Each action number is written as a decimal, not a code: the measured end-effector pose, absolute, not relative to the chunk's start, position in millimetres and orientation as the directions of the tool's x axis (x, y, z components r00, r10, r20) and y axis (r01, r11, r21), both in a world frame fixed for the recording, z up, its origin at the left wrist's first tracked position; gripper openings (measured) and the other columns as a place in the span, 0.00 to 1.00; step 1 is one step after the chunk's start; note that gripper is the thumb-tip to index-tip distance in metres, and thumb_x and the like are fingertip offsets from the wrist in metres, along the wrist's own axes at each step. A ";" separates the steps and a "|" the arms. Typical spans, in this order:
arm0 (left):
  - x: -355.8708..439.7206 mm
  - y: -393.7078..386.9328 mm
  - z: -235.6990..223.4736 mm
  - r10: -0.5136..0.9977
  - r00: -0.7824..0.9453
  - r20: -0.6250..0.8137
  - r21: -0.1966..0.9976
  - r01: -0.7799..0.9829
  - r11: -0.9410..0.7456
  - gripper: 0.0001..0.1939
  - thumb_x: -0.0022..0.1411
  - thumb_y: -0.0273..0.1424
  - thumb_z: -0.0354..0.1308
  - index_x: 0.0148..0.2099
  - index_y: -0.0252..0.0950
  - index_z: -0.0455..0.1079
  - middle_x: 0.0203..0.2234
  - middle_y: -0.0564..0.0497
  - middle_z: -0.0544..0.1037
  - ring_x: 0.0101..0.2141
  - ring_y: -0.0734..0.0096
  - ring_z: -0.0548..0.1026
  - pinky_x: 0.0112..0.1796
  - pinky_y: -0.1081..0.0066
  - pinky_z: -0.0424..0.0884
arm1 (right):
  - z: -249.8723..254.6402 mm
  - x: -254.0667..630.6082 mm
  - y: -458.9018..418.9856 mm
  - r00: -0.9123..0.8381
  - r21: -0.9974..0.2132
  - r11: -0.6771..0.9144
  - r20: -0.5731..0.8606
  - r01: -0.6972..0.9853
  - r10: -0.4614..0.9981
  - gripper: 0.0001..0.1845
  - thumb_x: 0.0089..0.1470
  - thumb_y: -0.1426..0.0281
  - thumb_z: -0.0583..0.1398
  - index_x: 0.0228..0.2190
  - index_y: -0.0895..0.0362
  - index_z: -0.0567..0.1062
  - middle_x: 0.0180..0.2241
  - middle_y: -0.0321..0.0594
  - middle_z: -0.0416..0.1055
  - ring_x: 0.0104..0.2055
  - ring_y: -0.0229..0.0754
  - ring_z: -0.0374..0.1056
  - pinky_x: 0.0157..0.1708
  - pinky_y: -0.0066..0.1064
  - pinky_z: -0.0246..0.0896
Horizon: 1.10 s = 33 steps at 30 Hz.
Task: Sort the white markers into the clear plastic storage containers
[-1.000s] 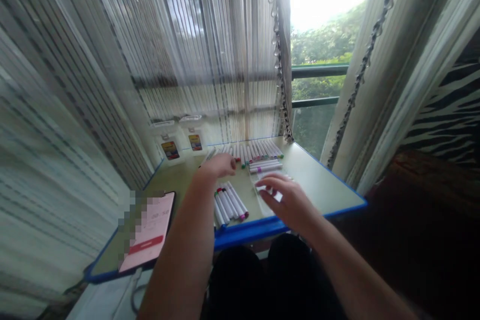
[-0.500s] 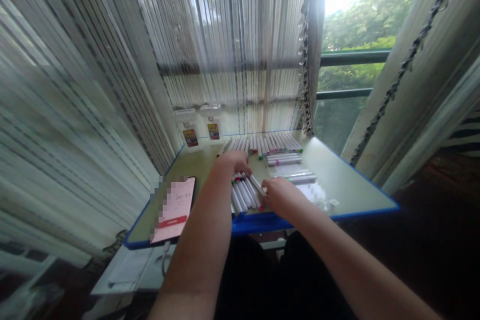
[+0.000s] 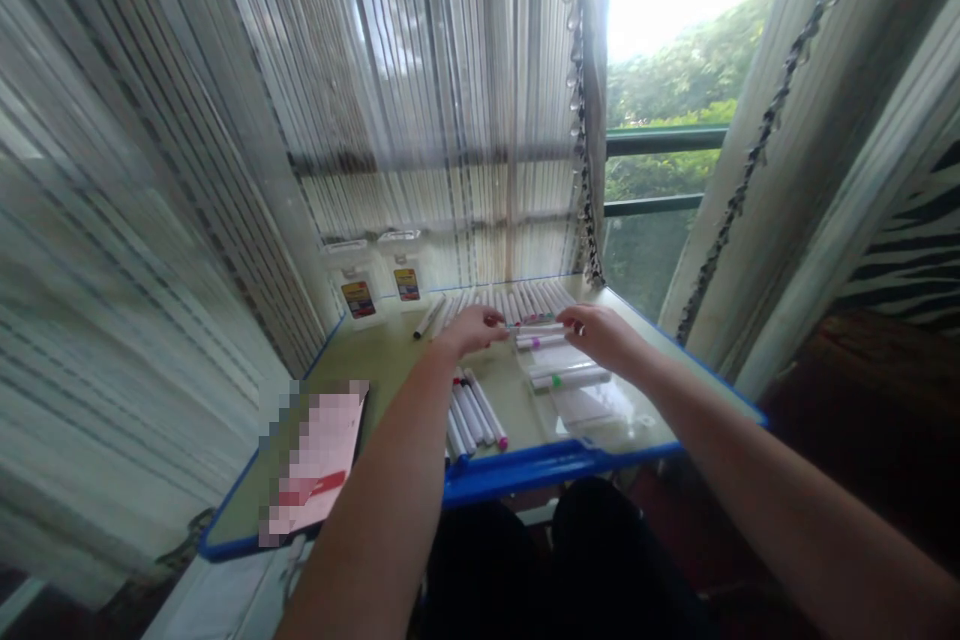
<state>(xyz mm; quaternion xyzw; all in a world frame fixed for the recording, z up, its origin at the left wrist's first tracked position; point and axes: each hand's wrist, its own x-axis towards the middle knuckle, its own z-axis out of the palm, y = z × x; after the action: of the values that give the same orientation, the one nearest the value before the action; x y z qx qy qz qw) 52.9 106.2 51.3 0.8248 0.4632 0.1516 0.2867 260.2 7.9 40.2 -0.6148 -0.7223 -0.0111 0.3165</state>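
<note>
My left hand (image 3: pixel 475 328) and my right hand (image 3: pixel 602 332) are closed at opposite ends of a white marker (image 3: pixel 537 329). It lies crosswise over a clear plastic case (image 3: pixel 564 357), beside other white markers, one with a purple cap. Closer to me, a second clear case (image 3: pixel 589 406) holds white markers, one with a green end. Below my left hand, a row of white markers (image 3: pixel 480 412) lies near the table's front edge, partly hidden by my left forearm. Behind both hands runs a long row of white markers (image 3: pixel 525 302).
A phone (image 3: pixel 326 455) with a pink screen lies at the table's left. Two clear packages with labels, one left (image 3: pixel 358 298) and one right (image 3: pixel 407 284), stand at the back left. Striped curtains (image 3: pixel 442 120) hang behind the blue-edged table (image 3: pixel 517 468).
Both hands have moved away from the near row of markers to the far clear case. A marker now spans between them there. The camera view has shifted slightly.
</note>
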 end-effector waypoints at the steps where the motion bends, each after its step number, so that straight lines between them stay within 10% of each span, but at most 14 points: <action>1: 58.1 104.7 49.5 0.836 0.548 0.007 0.596 0.669 -0.444 0.18 0.54 0.34 0.57 0.46 0.31 0.72 0.35 0.46 0.78 0.29 0.73 0.73 0.30 0.74 0.68 | 38.6 268.8 12.5 -0.055 -0.372 0.264 0.487 0.890 0.872 0.15 0.43 0.81 0.57 0.33 0.58 0.77 0.31 0.40 0.73 0.29 0.36 0.66 0.33 0.27 0.61; 10: 82.7 97.1 38.7 0.746 0.638 0.191 0.297 0.687 -0.663 0.19 0.58 0.37 0.55 0.50 0.37 0.71 0.46 0.45 0.75 0.46 0.63 0.72 0.48 0.69 0.65 | 2.9 309.3 35.1 -0.005 -0.625 0.520 0.637 0.582 0.771 0.07 0.43 0.74 0.58 0.28 0.58 0.75 0.31 0.40 0.69 0.31 0.36 0.67 0.33 0.30 0.65; 18: 90.5 93.9 34.7 0.709 0.677 0.197 0.232 0.671 -0.704 0.13 0.56 0.32 0.55 0.44 0.37 0.75 0.39 0.46 0.76 0.41 0.66 0.73 0.43 0.70 0.66 | -8.2 318.9 31.1 0.074 -0.858 0.395 0.441 0.328 0.895 0.13 0.39 0.65 0.64 0.29 0.59 0.74 0.25 0.36 0.71 0.27 0.36 0.66 0.31 0.30 0.64; 33: 91.1 84.7 36.9 0.693 0.714 0.106 0.133 0.680 -0.721 0.16 0.62 0.38 0.49 0.43 0.37 0.75 0.41 0.45 0.74 0.39 0.67 0.72 0.41 0.72 0.65 | -13.6 325.3 34.6 -0.059 -0.545 0.381 0.517 0.747 0.854 0.07 0.47 0.73 0.59 0.28 0.57 0.78 0.30 0.39 0.75 0.30 0.36 0.67 0.33 0.28 0.63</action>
<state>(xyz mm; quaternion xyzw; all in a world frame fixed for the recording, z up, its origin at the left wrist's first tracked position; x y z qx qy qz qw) 91.1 84.7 36.9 0.9247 0.3711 0.0742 0.0420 325.3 34.6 -13.6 -0.5523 -0.7247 0.0658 0.4068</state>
